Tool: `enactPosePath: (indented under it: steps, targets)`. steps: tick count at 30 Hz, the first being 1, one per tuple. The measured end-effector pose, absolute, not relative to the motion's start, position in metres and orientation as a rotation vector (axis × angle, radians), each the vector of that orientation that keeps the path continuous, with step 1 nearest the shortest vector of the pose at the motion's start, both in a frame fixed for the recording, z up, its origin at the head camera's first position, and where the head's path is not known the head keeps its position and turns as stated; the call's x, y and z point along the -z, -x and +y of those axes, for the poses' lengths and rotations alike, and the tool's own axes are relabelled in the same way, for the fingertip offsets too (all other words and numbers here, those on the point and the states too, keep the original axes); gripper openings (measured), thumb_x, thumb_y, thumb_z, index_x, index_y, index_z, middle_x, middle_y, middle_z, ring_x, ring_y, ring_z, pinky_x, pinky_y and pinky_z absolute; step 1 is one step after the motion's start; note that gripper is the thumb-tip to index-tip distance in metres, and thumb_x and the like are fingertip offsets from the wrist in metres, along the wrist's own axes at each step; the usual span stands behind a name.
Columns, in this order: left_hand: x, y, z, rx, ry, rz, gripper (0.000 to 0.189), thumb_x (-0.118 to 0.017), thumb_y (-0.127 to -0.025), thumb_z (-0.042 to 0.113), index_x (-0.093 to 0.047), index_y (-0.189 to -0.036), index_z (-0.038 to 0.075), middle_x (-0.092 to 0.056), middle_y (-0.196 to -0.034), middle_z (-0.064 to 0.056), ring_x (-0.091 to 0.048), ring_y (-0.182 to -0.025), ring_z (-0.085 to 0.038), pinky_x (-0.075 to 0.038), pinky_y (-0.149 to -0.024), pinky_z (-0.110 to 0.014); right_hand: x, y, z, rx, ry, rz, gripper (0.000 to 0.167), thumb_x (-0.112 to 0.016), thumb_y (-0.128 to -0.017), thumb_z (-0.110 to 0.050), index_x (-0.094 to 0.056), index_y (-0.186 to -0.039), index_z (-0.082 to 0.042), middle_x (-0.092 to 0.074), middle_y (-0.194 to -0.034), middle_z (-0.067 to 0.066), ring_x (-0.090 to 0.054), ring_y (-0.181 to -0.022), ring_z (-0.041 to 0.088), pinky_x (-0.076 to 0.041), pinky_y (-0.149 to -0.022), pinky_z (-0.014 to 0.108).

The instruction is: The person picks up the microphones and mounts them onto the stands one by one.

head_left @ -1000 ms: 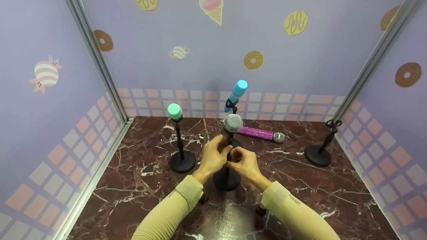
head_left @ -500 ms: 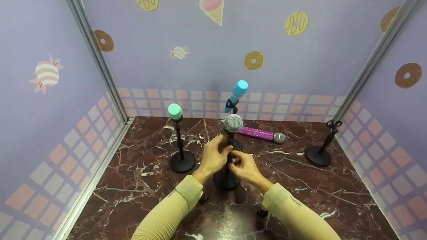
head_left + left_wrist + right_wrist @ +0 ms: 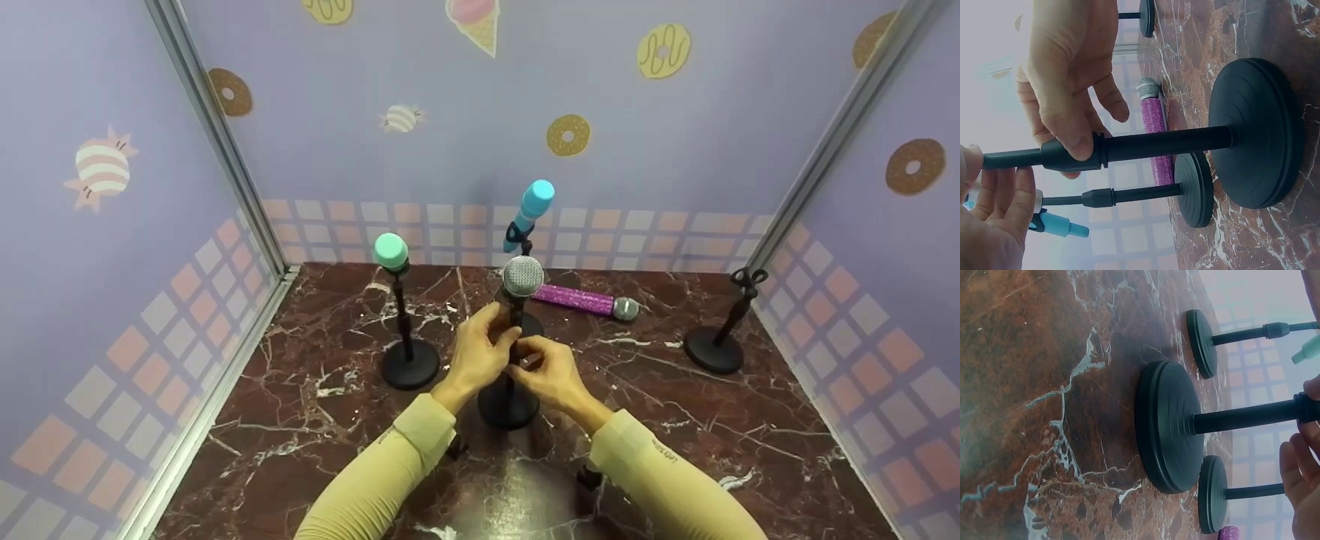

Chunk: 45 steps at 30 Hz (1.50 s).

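A silver-headed microphone (image 3: 523,276) sits atop a black desk stand (image 3: 508,405) at mid-table. My left hand (image 3: 478,352) grips the thin upper pole under the microphone; in the left wrist view its fingers (image 3: 1008,197) wrap that pole. Just below, my right hand (image 3: 550,370) pinches the thicker collar (image 3: 1072,154) of the pole between thumb and fingers. The stand's round base (image 3: 1171,427) is flat on the table, the pole upright. Part of the collar is hidden behind the right thumb.
A mint-green microphone (image 3: 391,251) stands on a stand to the left. Behind is a blue microphone (image 3: 536,201) on another stand, beside a glittery purple microphone (image 3: 577,298) lying down. An unoccupied stand (image 3: 716,349) is at right. Patterned walls (image 3: 465,157) enclose the marble table (image 3: 330,450).
My right fingers loosened and shifted on the collar half a second ago, and now close round it again. The left hand and the stand have stayed in place.
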State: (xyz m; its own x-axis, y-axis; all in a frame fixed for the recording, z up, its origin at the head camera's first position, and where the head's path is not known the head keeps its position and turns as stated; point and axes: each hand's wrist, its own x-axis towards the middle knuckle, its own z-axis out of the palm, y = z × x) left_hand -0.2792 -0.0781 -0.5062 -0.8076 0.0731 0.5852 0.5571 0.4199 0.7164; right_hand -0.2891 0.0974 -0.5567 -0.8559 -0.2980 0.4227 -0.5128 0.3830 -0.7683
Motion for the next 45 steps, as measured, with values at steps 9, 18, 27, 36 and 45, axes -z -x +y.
enactPosePath:
  steps: [9, 18, 27, 36, 45]
  targets:
    - [0.506, 0.278, -0.078, 1.377, 0.525, -2.212, 0.014, -0.081, -0.095, 0.003, -0.074, -0.107, 0.002, -0.082, -0.103, -0.014, -0.080, -0.093, -0.026, -0.065, -0.086, -0.041, 0.554, 0.289, 0.092, -1.396, -0.599, -2.489, 0.029, -0.094, -0.080, -0.006, -0.081, -0.104, -0.001, -0.083, -0.095, 0.016, -0.082, -0.084, 0.038, -0.067, -0.075, 0.031]
    - [0.506, 0.277, -0.077, 1.347, 0.515, -2.231, 0.015, -0.082, -0.096, 0.010, -0.074, -0.108, 0.003, -0.083, -0.104, -0.013, -0.080, -0.094, -0.027, -0.065, -0.087, -0.044, 0.555, 0.289, 0.093, -1.417, -0.633, -2.548, 0.031, -0.092, -0.085, -0.014, -0.080, -0.112, -0.004, -0.084, -0.104, 0.015, -0.081, -0.095, 0.028, -0.071, -0.086, 0.044]
    - [0.504, 0.277, -0.077, 1.351, 0.510, -2.234, 0.013, -0.081, -0.097, 0.007, -0.074, -0.106, 0.003, -0.083, -0.102, -0.013, -0.078, -0.091, -0.025, -0.064, -0.085, -0.041, 0.554, 0.288, 0.100, -1.501, -0.890, -2.572, 0.034, -0.075, -0.094, -0.003, -0.076, -0.129, -0.001, -0.082, -0.119, 0.020, -0.080, -0.093, 0.029, -0.069, -0.081, 0.038]
    - [0.503, 0.279, -0.077, 1.336, 0.508, -2.236, 0.013, -0.081, -0.096, 0.006, -0.074, -0.105, 0.003, -0.082, -0.098, -0.013, -0.076, -0.087, -0.024, -0.063, -0.081, -0.039, 0.551, 0.291, 0.102, -1.481, -0.882, -2.550, 0.029, -0.073, -0.093, 0.005, -0.078, -0.121, 0.002, -0.084, -0.112, 0.021, -0.082, -0.098, 0.036, -0.069, -0.084, 0.034]
    - [0.503, 0.278, -0.078, 1.318, 0.512, -2.244, 0.013, -0.082, -0.095, 0.008, -0.072, -0.103, 0.003, -0.081, -0.096, -0.012, -0.072, -0.084, -0.022, -0.060, -0.079, -0.037, 0.547, 0.299, 0.106, -1.434, -0.916, -2.588, 0.018, -0.084, -0.094, -0.003, -0.083, -0.112, -0.001, -0.086, -0.111, 0.017, -0.084, -0.097, 0.038, -0.069, -0.083, 0.033]
